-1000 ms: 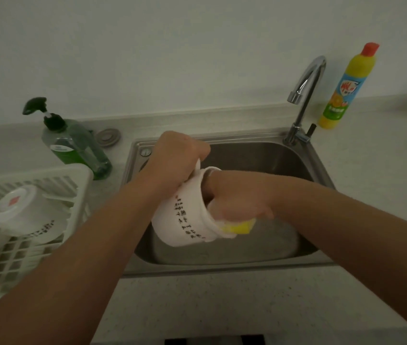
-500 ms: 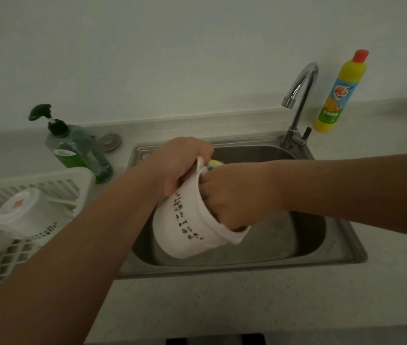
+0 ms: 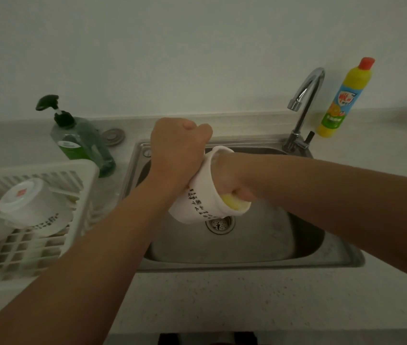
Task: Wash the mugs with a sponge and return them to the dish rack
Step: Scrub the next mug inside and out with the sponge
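Observation:
A white mug [image 3: 203, 195] with black writing hangs tilted over the steel sink [image 3: 247, 247], its mouth turned right. My left hand [image 3: 177, 148] grips it at the handle side, fist on top. My right hand [image 3: 235, 180] is pushed inside the mug and holds a yellow sponge [image 3: 232, 202], which shows at the lower rim. Most of my right hand's fingers are hidden inside the mug. A second white mug [image 3: 30, 205] lies on its side in the white dish rack [image 3: 80, 175] at the left.
A green soap pump bottle [image 3: 80, 143] stands behind the rack. The chrome tap [image 3: 302, 105] rises at the sink's back right, beside a yellow detergent bottle [image 3: 344, 100]. A drain strainer [image 3: 220, 225] sits in the basin. Pale counter [image 3: 222, 302] runs along the front.
My right hand has pushed deeper into the mug and turned, so the sponge now shows at the lower rim. The mug has shifted a little over the sink; the camera view shifted too.

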The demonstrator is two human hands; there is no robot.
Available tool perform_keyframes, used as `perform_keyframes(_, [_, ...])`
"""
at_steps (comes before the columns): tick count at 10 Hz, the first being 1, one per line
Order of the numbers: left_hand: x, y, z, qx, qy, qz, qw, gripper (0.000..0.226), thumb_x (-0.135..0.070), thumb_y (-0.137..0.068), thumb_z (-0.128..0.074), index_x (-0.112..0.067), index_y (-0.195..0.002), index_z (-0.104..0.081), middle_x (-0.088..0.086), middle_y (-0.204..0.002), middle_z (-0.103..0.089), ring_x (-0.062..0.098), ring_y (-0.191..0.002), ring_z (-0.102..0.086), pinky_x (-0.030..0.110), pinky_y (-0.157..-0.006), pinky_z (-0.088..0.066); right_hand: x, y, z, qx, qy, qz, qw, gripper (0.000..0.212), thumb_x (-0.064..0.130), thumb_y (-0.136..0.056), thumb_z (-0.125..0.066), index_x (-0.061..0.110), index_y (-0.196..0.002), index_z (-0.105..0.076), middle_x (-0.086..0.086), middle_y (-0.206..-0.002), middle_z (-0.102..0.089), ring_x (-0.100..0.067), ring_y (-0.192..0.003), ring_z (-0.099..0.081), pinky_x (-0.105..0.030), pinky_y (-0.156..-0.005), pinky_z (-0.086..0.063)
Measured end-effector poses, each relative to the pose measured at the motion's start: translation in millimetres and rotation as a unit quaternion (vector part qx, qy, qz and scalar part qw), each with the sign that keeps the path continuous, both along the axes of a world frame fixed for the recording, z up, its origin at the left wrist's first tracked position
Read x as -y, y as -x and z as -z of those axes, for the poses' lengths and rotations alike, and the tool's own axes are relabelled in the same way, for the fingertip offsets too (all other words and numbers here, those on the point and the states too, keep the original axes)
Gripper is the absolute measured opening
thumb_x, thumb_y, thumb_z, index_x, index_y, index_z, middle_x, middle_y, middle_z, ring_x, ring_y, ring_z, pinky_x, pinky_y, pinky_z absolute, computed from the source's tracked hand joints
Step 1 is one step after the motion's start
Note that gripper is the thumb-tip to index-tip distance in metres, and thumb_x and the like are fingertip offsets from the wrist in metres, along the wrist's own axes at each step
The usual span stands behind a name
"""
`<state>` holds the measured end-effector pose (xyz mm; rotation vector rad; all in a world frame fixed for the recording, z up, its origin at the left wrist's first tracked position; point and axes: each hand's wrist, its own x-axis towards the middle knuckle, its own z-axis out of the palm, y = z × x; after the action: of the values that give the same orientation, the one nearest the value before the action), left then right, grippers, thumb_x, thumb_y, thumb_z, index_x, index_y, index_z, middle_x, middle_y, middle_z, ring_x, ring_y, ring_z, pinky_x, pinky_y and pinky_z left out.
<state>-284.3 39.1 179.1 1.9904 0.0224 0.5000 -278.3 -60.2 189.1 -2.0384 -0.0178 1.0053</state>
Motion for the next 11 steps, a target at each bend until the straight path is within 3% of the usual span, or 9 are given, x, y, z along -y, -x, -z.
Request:
perform_keyframes(1, [-1.9, 0.9, -3.0, 0.042, -0.031, -0.008, 0.999, 0.028, -0.016, -0.066, -0.053, -0.010, -0.046, -0.034, 0.002, -0.046, -0.018, 0.012, -0.047, -0.016, 0.026, -0.042, -0.014, 0.4, 4.4, -1.4, -0.109, -0.145, 0.111, 0.977, 0.022, 0.004, -0.097, -0.042, 0.003, -0.079, -0.054, -0.010, -0.086, -0.057, -0.023, -0.082, -0.054, -0.033, -0.084, -0.045])
perform_keyframes(2, [-1.7, 2.4, -7.7, 0.067, -0.080, 0.004, 0.995, 0.033, -0.016, -0.067, -0.053, -0.015, -0.044, -0.029, -0.002, -0.043, -0.018, 0.010, -0.044, -0.016, 0.020, -0.041, -0.013, 0.2, 2.1, 3.1, -0.218, -0.270, 0.229, 0.909, 0.038, 0.012, -0.095, -0.042, 0.000, -0.063, -0.059, -0.013, -0.070, -0.060, -0.024, -0.059, -0.058, -0.028, -0.060, -0.052])
perform_keyframes(3, [-6.7, 0.6, -9.8, 0.067, -0.072, 0.018, 0.995, 0.032, -0.017, -0.066, -0.052, -0.015, -0.044, -0.029, -0.003, -0.044, -0.017, 0.010, -0.044, -0.016, 0.021, -0.042, -0.014, 0.9, 9.6, -2.4, -0.361, -0.453, 0.318, 0.750, 0.048, 0.004, -0.090, -0.040, 0.002, -0.043, -0.049, -0.006, -0.045, -0.049, -0.020, -0.033, -0.050, -0.024, -0.034, -0.045])
perform_keyframes(4, [-12.3, -0.4, -15.1, 0.049, -0.045, 0.088, 0.994, 0.025, -0.015, -0.065, -0.052, -0.009, -0.046, -0.036, -0.002, -0.044, -0.018, 0.008, -0.044, -0.017, 0.023, -0.041, -0.015, -9.5, 1.2, 7.7, -0.377, -0.508, 0.349, 0.692, 0.028, 0.002, -0.086, -0.037, 0.018, -0.063, -0.036, 0.003, -0.049, -0.037, -0.014, -0.048, -0.040, -0.017, -0.040, -0.038])
perform_keyframes(6, [-12.4, -7.6, -29.1, 0.046, -0.068, 0.075, 0.994, 0.041, -0.010, -0.069, -0.057, -0.018, -0.044, -0.026, -0.009, -0.036, -0.014, 0.008, -0.040, -0.014, 0.017, -0.039, -0.014, -12.4, 12.9, 2.1, -0.157, -0.358, 0.197, 0.899, 0.023, 0.004, -0.095, -0.040, 0.010, -0.078, -0.055, -0.007, -0.072, -0.058, -0.022, -0.069, -0.060, -0.032, -0.066, -0.053])
perform_keyframes(7, [-13.3, -7.1, -23.7, 0.011, -0.027, 0.055, 0.998, 0.040, -0.012, -0.066, -0.058, -0.019, -0.044, -0.026, -0.010, -0.039, -0.014, 0.009, -0.044, -0.015, 0.023, -0.041, -0.016, -0.9, 19.0, -7.3, 0.084, -0.156, 0.028, 0.984, 0.022, 0.006, -0.097, -0.044, 0.015, -0.080, -0.055, -0.001, -0.077, -0.057, -0.015, -0.073, -0.056, -0.022, -0.069, -0.048])
perform_keyframes(9, [-12.3, -1.1, -5.3, -0.146, 0.055, 0.065, 0.986, 0.037, 0.003, -0.073, -0.052, -0.012, -0.049, -0.029, -0.001, -0.046, -0.025, 0.013, -0.048, -0.018, 0.033, -0.048, -0.017, 11.4, 16.2, -14.3, 0.210, 0.153, -0.343, 0.902, 0.030, -0.002, -0.096, -0.042, -0.009, -0.125, -0.049, -0.015, -0.108, -0.059, -0.031, -0.102, -0.054, -0.015, -0.066, -0.036])
perform_keyframes(10, [-12.5, -0.4, -8.5, -0.193, 0.092, 0.074, 0.974, 0.031, 0.005, -0.072, -0.051, -0.010, -0.052, -0.033, 0.000, -0.044, -0.023, 0.015, -0.050, -0.017, 0.032, -0.049, -0.013, 18.1, 10.4, -11.6, 0.312, 0.170, -0.454, 0.817, 0.029, 0.001, -0.097, -0.043, -0.007, -0.123, -0.051, -0.010, -0.104, -0.059, -0.026, -0.102, -0.051, -0.006, -0.078, -0.036])
perform_keyframes(11, [-14.7, -3.8, -18.1, -0.218, 0.090, 0.072, 0.969, 0.028, 0.001, -0.071, -0.053, -0.009, -0.052, -0.034, -0.004, -0.038, -0.022, 0.015, -0.046, -0.017, 0.027, -0.046, -0.014, 12.9, 0.2, -4.9, 0.477, 0.184, -0.525, 0.681, 0.023, 0.007, -0.093, -0.044, 0.002, -0.101, -0.065, -0.008, -0.091, -0.066, -0.019, -0.089, -0.060, -0.018, -0.088, -0.046])
